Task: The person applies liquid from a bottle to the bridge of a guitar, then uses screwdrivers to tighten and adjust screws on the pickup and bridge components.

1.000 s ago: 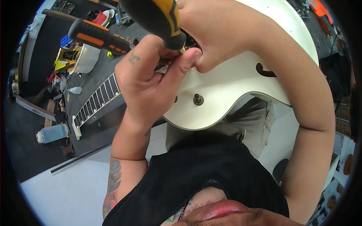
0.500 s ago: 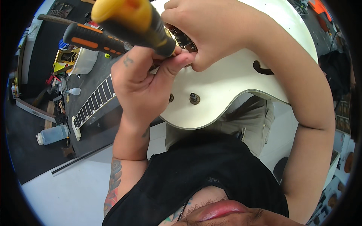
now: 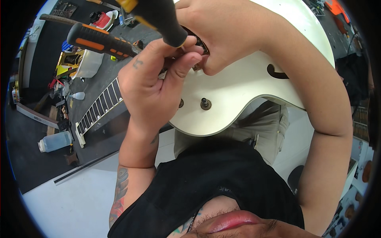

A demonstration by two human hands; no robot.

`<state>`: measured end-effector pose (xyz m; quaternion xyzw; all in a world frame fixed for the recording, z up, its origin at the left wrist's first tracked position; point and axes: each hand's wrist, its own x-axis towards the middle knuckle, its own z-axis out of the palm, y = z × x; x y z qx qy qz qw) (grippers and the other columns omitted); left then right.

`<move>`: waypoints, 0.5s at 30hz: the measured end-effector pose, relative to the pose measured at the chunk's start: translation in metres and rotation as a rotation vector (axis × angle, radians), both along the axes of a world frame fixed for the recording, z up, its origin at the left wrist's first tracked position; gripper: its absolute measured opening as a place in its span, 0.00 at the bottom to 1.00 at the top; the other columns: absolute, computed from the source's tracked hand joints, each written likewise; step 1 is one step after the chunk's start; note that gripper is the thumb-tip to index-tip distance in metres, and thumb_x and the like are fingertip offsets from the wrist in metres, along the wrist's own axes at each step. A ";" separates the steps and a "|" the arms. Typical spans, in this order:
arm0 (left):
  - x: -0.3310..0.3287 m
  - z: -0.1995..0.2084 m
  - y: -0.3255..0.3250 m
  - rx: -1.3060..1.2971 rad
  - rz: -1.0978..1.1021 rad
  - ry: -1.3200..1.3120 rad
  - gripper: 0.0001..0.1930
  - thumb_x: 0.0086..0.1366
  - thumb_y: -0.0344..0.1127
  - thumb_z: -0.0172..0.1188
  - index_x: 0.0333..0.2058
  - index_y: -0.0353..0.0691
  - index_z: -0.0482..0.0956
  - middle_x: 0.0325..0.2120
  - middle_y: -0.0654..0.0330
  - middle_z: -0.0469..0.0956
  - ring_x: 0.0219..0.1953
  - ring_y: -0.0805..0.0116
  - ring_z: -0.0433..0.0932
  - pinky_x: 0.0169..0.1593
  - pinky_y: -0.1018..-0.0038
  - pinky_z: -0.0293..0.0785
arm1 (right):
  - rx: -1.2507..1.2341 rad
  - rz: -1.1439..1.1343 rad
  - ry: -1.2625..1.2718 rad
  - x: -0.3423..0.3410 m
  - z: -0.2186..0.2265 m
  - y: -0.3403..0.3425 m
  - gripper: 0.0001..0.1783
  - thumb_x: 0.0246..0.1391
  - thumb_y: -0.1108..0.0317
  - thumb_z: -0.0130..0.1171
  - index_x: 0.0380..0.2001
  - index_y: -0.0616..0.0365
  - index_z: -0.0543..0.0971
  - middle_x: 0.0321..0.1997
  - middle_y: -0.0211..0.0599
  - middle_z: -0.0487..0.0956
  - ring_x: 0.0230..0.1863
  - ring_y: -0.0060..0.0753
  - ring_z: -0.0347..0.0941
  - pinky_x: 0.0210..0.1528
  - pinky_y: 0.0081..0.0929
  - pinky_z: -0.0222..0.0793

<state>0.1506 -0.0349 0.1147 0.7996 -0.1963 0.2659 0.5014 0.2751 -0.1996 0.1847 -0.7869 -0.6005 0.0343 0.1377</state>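
A white hollow guitar body (image 3: 238, 91) lies across my lap, its fretted neck (image 3: 104, 103) running to the left. My left hand (image 3: 152, 81) is closed, thumb and fingertips pinched at the narrow lower end of a yellow-and-black screwdriver (image 3: 160, 20). That handle stands up toward the view; its tip is hidden. My right hand (image 3: 222, 35) curls over dark metal hardware (image 3: 201, 41) on the guitar top, most of its fingers out of sight. A control shaft (image 3: 204, 104) sticks up from the body below my hands.
An orange-and-black handled tool (image 3: 99, 39) runs behind my left hand. On the dark bench (image 3: 35, 162) are a clear bottle (image 3: 55, 142), a white tub (image 3: 88, 65), a red container (image 3: 101, 20) and scattered tools. An orange object (image 3: 337, 10) lies at the far right.
The yellow-and-black screwdriver handle has shifted up and away, uncovering the red container behind it. My left hand has moved slightly up, while my right hand stays nearly still.
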 end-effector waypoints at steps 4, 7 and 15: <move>-0.002 0.003 0.000 0.040 -0.023 0.028 0.12 0.67 0.21 0.65 0.49 0.27 0.79 0.36 0.53 0.86 0.40 0.67 0.87 0.42 0.78 0.81 | 0.028 -0.035 -0.014 0.000 -0.010 0.001 0.25 0.34 0.58 0.72 0.28 0.72 0.79 0.33 0.57 0.80 0.39 0.58 0.80 0.42 0.43 0.78; -0.003 0.000 0.004 -0.026 -0.083 -0.005 0.12 0.66 0.19 0.66 0.47 0.27 0.78 0.36 0.53 0.86 0.40 0.68 0.87 0.43 0.77 0.82 | 0.079 -0.044 -0.030 -0.001 -0.013 -0.002 0.26 0.35 0.57 0.72 0.28 0.73 0.79 0.33 0.58 0.80 0.39 0.58 0.79 0.43 0.43 0.78; -0.006 0.002 0.009 0.103 -0.003 0.015 0.12 0.61 0.16 0.69 0.43 0.27 0.78 0.33 0.53 0.86 0.35 0.71 0.86 0.44 0.78 0.81 | 0.134 0.008 -0.033 -0.019 0.004 -0.016 0.29 0.40 0.53 0.73 0.32 0.73 0.78 0.38 0.59 0.79 0.43 0.59 0.79 0.46 0.43 0.78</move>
